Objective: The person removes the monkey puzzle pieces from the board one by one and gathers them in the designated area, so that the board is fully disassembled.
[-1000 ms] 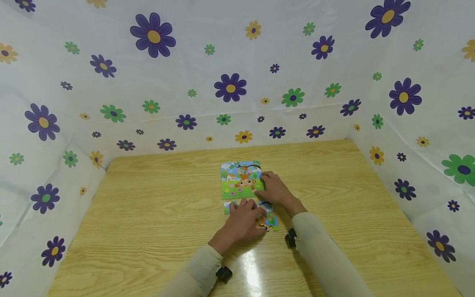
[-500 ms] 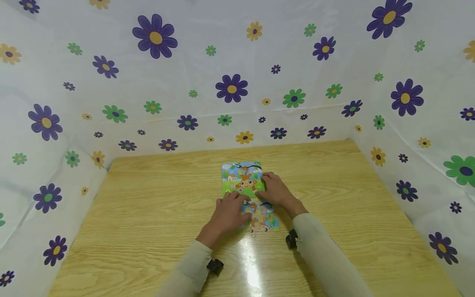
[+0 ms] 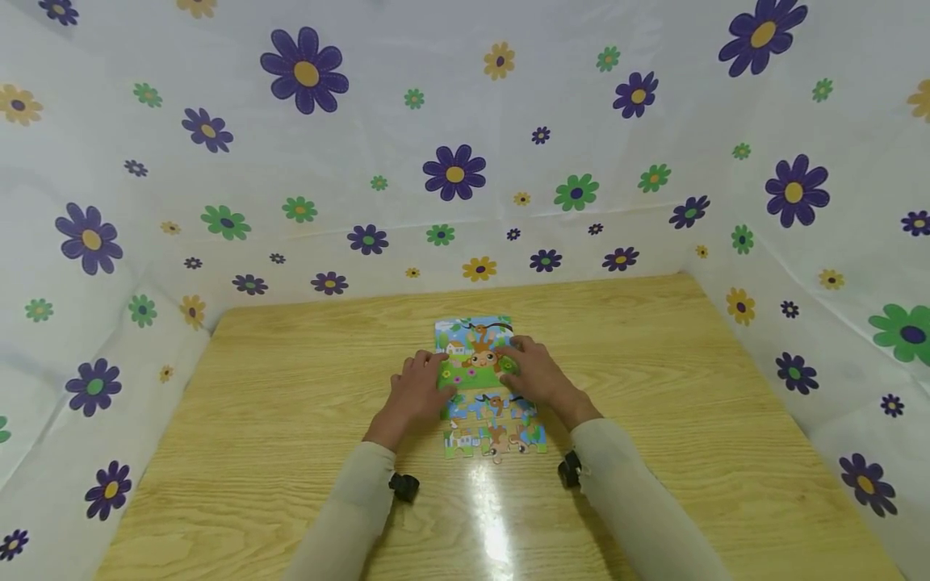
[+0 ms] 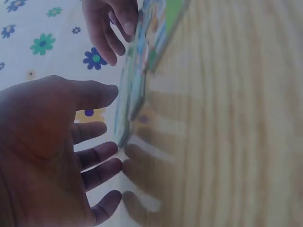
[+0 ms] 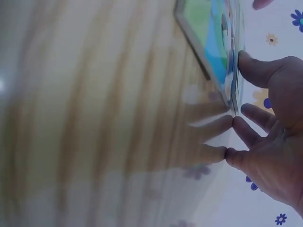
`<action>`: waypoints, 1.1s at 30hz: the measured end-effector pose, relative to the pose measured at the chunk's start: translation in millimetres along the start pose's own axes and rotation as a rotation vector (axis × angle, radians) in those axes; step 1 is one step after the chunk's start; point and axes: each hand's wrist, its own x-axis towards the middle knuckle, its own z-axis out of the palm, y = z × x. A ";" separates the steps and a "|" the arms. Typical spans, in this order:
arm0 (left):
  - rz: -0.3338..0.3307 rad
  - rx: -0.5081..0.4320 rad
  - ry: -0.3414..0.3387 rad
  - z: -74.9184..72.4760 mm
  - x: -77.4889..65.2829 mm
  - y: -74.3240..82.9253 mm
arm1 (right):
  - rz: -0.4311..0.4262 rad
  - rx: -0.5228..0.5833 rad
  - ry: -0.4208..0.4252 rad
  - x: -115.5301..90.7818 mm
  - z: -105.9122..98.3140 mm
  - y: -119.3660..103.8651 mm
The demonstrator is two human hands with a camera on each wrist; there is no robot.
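A: Where has the picture board (image 3: pixel 465 374) been laid, and why there?

B: Flat on the worktop (image 3: pixel 305 403), just beyond the puzzle pieces (image 3: pixel 459 441). The same house, branch and monkey are shown on both, so it may have been set there as a guide; that is only a judgement

A: And how are the pieces arranged?

B: They are grouped in rows on the near side of the board, with gaps seen among them. How tightly they are joined cannot be told at this size

A: How are the hands held?

B: The left hand (image 3: pixel 417 391) is spread at the board's left edge, its thumb by the near left corner; nothing is gripped, and firm contact cannot be confirmed. The right hand (image 3: pixel 539 373) is placed at the right edge, fingers loosely extended and nothing clasped, with the thumb apparently rested against the board. By being flanked from both sides, the board could be kept square or steadied, it may be judged

A: Is anything kept in a container?

B: No box or bag can be made out; the pieces are seen lying directly on the worktop, which is backed by a flowered cloth (image 3: pixel 378 121)
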 end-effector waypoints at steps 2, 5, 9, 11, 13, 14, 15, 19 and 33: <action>0.002 0.011 -0.011 -0.2 1.9 -3.1 | -0.041 -0.033 0.017 -0.4 -0.5 -3.0; 0.008 0.025 -0.017 -0.3 4.4 -5.8 | -0.104 -0.079 0.049 -1.4 -1.4 -6.7; 0.002 0.037 -0.009 1.3 7.0 -8.3 | -0.142 -0.125 0.062 -2.5 -0.7 -9.0; -0.003 0.036 -0.001 1.8 7.7 -8.7 | -0.130 -0.125 0.052 -2.8 0.3 -9.6; -0.009 0.026 0.008 1.9 8.3 -8.5 | -0.116 -0.116 0.044 -3.2 1.7 -10.1; -0.014 0.018 0.009 1.5 8.7 -8.1 | -0.108 -0.111 0.041 -3.4 2.3 -10.4; -0.017 0.009 0.012 1.2 9.2 -7.5 | -0.100 -0.104 0.037 -3.4 3.0 -10.7; -0.039 -0.010 0.005 -0.8 11.9 -5.2 | -0.074 -0.081 0.017 -3.6 4.2 -12.6; -0.085 -0.089 -0.021 -3.1 19.9 -1.9 | -0.030 -0.075 -0.009 -8.1 2.5 -19.2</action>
